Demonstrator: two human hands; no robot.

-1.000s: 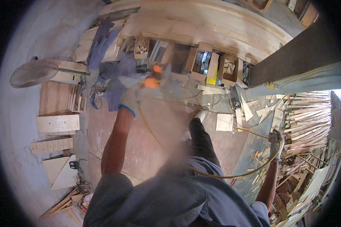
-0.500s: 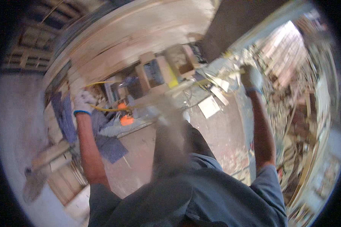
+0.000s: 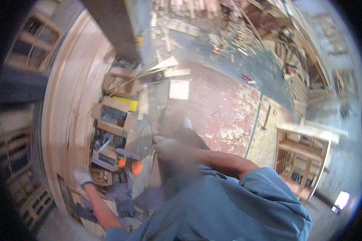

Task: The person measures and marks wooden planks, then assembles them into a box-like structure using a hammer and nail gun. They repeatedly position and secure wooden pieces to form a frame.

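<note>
My left hand, in a white glove, is beside the long pale planks at the left. Its fingers are smeared by motion, so a grip cannot be made out. My right hand, also gloved and blurred, is in front of my body with the forearm across it. Whether it holds anything does not show. Between the hands lie orange-and-grey tools and an open cardboard box with dark contents. A thin yellow strip runs slantwise over the boxes farther off.
A white square piece lies on the worn reddish floor. Red-handled pliers and a hammer lie to the right. A wooden cabinet frame stands at the right. Scrap wood is heaped at the back.
The view has swung to the right. My right arm has come from far out at the right to across my body. The yellow strip no longer shows stretched between my hands.
</note>
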